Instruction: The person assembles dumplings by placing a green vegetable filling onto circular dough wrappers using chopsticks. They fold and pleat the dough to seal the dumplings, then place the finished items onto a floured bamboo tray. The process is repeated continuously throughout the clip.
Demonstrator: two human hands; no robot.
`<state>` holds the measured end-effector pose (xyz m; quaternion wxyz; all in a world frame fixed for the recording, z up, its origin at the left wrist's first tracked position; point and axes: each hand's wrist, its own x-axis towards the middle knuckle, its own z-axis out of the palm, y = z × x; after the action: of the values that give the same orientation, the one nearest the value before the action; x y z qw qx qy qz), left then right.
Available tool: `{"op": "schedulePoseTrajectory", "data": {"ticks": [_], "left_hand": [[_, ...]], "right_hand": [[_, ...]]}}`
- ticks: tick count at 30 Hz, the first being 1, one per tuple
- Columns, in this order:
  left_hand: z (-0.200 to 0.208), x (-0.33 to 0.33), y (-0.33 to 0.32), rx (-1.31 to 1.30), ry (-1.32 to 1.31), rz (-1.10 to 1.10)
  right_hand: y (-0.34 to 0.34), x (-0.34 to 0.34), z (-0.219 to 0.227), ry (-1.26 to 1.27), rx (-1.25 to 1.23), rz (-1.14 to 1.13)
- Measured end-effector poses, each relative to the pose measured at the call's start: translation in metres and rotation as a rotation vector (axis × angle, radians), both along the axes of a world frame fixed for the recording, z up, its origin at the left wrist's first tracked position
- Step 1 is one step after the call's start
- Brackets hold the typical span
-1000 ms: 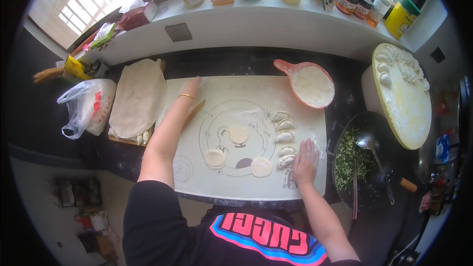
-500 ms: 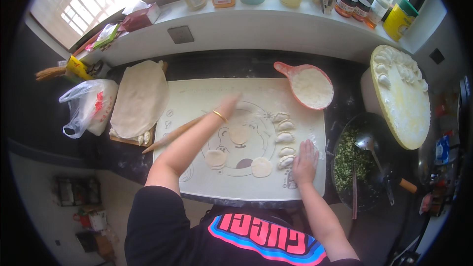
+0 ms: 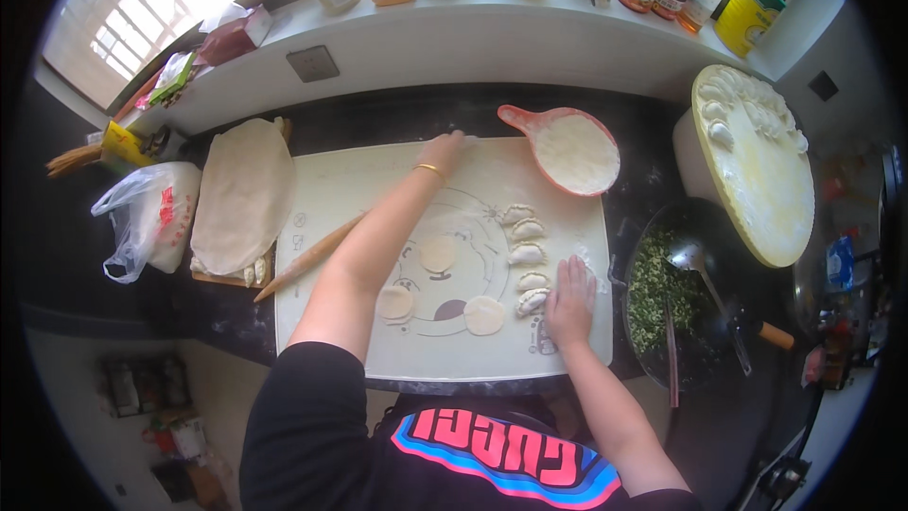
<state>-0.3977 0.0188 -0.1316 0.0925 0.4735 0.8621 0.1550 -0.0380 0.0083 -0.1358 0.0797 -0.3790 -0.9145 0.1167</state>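
Note:
My left hand [image 3: 442, 150] reaches to the far edge of the pale printed mat [image 3: 416, 357], its fingers bent and pressed together; what they hold, if anything, is hidden. My left forearm crosses over a wooden rolling pin [image 3: 307, 261]. Flat on the mat at the right lies my right hand [image 3: 569, 303], fingers stretched out, beside a column of several folded dumplings [image 3: 527, 254]. Round dough wrappers rest in the middle: one at the top [image 3: 437, 254], a small stack at left [image 3: 395, 302] and one at right [image 3: 484, 315].
Behind the mat sits a red scoop of flour [image 3: 575, 153]. At right are a dark pan of chopped green filling [image 3: 659, 308] with a spoon and a floured round tray [image 3: 757, 175] bearing dumplings. A dough sheet [image 3: 243, 194] and a plastic bag [image 3: 151, 218] occupy the left.
My left hand has moved farther away, from above the mat's printed circle to its far edge. My right hand stays flat beside the dumplings. The whole view has shifted slightly.

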Motion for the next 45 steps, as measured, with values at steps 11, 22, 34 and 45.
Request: {"op": "schedulePoseTrajectory", "data": {"ticks": [11,22,34,45], "left_hand": [[0.002,0.05,0.009,-0.049,-0.034,-0.557],[-0.015,0.062,0.032,0.129,0.015,-0.563],[-0.01,0.008,-0.053,-0.007,-0.01,-0.134],[0.008,0.055,-0.1,0.063,-0.119,-0.124]], "right_hand": [[0.0,0.001,-0.002,0.016,0.001,-0.009],[0.001,0.003,-0.004,0.019,0.02,-0.001],[-0.002,0.001,-0.005,0.038,0.027,-0.007],[-0.001,0.002,-0.008,0.048,0.046,0.0]]}}
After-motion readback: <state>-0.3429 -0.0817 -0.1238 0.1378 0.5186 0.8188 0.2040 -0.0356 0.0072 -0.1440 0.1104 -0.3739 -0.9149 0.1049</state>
